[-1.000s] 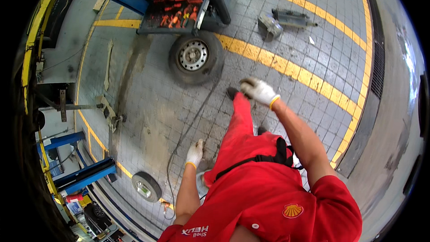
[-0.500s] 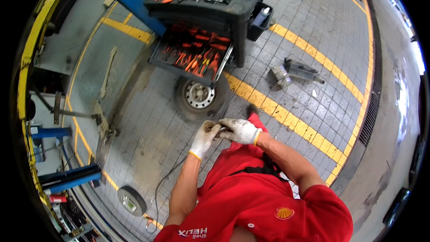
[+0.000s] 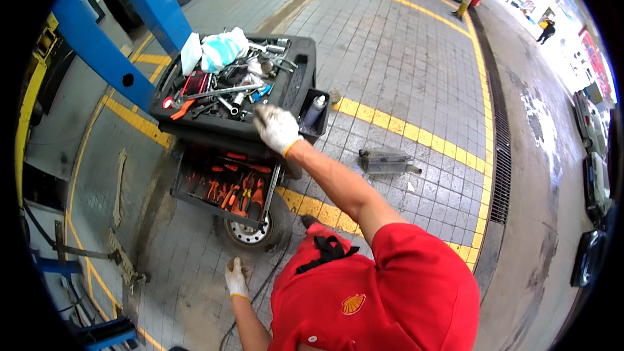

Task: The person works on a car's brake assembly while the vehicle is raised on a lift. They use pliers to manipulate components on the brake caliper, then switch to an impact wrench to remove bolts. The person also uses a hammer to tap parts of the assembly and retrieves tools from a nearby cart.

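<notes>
My right hand [image 3: 278,130], in a white knit glove with dirty fingertips, reaches out over the near right edge of a black tool cart [image 3: 304,84]. Its fingers are curled in; whatever they hold is hidden. On the cart's top lie wrenches, sockets, a long ratchet [image 3: 224,91] and an orange-handled tool [image 3: 184,109]. Below, an open drawer [image 3: 221,207] holds pliers [image 3: 247,188] and screwdrivers with orange or red handles. My left hand [image 3: 238,278], gloved too, hangs low near a wheel, fingers bent together; I cannot make out anything in them.
A wheel [image 3: 250,233] lies under the drawer. A spray bottle [image 3: 314,110] stands in the cart's side bin. Right of it, a grey metal part [image 3: 387,161] rests on the tiles. Blue lift posts [image 3: 153,6] rise behind the cart; a cable [image 3: 263,286] runs beside my leg.
My hands were together around a small metal piece before me; now they are apart. The right has reached forward to the cart, the left has dropped lower. The view has shifted toward the cart.
</notes>
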Demonstrator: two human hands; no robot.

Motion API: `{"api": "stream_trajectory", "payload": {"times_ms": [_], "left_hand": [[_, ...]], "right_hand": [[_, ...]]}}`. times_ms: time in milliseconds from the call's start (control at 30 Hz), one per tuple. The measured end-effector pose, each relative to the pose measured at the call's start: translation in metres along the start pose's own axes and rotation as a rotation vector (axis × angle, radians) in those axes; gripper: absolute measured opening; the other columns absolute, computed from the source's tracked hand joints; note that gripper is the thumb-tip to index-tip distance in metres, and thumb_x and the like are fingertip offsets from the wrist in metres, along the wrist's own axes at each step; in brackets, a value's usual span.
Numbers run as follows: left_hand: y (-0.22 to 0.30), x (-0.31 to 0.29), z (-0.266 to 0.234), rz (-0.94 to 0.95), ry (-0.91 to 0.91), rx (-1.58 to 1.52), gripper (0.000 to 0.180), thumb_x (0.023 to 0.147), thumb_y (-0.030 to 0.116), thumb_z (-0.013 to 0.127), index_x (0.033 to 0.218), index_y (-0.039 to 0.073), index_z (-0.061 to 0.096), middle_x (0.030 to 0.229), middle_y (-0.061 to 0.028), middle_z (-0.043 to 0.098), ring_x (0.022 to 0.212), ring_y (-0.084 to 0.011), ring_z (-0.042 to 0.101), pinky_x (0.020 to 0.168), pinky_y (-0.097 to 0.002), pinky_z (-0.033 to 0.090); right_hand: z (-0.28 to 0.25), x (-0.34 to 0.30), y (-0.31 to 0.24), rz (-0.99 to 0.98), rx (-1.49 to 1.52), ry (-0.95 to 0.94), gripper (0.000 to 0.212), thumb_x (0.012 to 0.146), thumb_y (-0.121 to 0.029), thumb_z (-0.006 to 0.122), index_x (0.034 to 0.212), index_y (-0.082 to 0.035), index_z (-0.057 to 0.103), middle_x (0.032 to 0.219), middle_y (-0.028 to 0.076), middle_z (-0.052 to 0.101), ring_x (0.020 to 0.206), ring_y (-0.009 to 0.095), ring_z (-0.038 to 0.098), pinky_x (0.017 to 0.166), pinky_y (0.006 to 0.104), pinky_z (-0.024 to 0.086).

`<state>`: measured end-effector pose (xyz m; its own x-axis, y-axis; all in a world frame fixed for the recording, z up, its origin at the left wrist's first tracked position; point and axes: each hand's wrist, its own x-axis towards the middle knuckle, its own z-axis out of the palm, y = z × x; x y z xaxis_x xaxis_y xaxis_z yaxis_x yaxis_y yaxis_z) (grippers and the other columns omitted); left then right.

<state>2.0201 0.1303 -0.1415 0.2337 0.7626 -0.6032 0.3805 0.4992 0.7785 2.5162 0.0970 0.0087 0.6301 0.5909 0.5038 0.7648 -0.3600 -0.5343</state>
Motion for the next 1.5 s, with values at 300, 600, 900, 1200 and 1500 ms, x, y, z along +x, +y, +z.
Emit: {"api": "stream_trajectory", "payload": {"times_ms": [300, 600, 900, 1200, 1500], "left_hand": [[0.031, -0.018, 0.039, -0.077, -0.029, 0.368, 0.039, 0.098, 0.041, 0.068, 0.104, 0.002, 0.07, 0.081, -0.0111, 0.069, 0.072, -0.019, 0.068, 0.064, -0.0382, 0.056], [0.009, 0.057, 0.065, 0.01, 0.157, 0.574, 0.055, 0.096, 0.051, 0.061, 0.125, 0.005, 0.071, 0.12, -0.0232, 0.072, 0.116, -0.0379, 0.069, 0.099, -0.0458, 0.053], [-0.002, 0.143, 0.126, -0.133, 0.12, 0.247, 0.102, 0.093, 0.065, 0.057, 0.158, -0.006, 0.026, 0.145, -0.0331, 0.055, 0.135, -0.0443, 0.055, 0.111, -0.0458, 0.045], [0.012, 0.167, 0.198, -0.145, 0.129, 0.282, 0.098, 0.096, 0.06, 0.056, 0.162, 0.0, 0.017, 0.158, -0.0365, 0.036, 0.142, -0.0483, 0.046, 0.115, -0.0488, 0.042], [0.054, 0.233, 0.291, -0.153, -0.044, 0.257, 0.064, 0.1, 0.045, 0.053, 0.152, 0.008, 0.043, 0.149, -0.0235, 0.053, 0.131, -0.0445, 0.056, 0.107, -0.0503, 0.048]], "right_hand": [[0.01, 0.021, 0.005, 0.074, -0.27, -0.148, 0.033, 0.092, -0.04, 0.068, 0.084, -0.009, 0.07, 0.077, 0.014, 0.069, 0.067, 0.029, 0.067, 0.061, 0.0438, 0.053], [0.048, 0.026, 0.067, -0.132, -0.333, -0.085, 0.047, 0.099, -0.041, 0.065, 0.121, 0.001, 0.064, 0.108, 0.023, 0.067, 0.098, 0.041, 0.066, 0.085, 0.0488, 0.053], [0.052, 0.027, 0.04, -0.123, -0.283, -0.08, 0.041, 0.098, -0.036, 0.068, 0.116, 0.001, 0.067, 0.106, 0.023, 0.068, 0.098, 0.041, 0.066, 0.085, 0.0492, 0.053], [0.058, 0.022, 0.027, -0.079, -0.276, -0.132, 0.039, 0.098, -0.031, 0.069, 0.118, 0.002, 0.066, 0.109, 0.021, 0.067, 0.103, 0.038, 0.065, 0.088, 0.0459, 0.052], [0.064, 0.019, 0.033, -0.053, -0.289, -0.154, 0.036, 0.098, -0.028, 0.07, 0.12, 0.001, 0.066, 0.11, 0.02, 0.067, 0.104, 0.036, 0.064, 0.091, 0.0451, 0.051]]}}
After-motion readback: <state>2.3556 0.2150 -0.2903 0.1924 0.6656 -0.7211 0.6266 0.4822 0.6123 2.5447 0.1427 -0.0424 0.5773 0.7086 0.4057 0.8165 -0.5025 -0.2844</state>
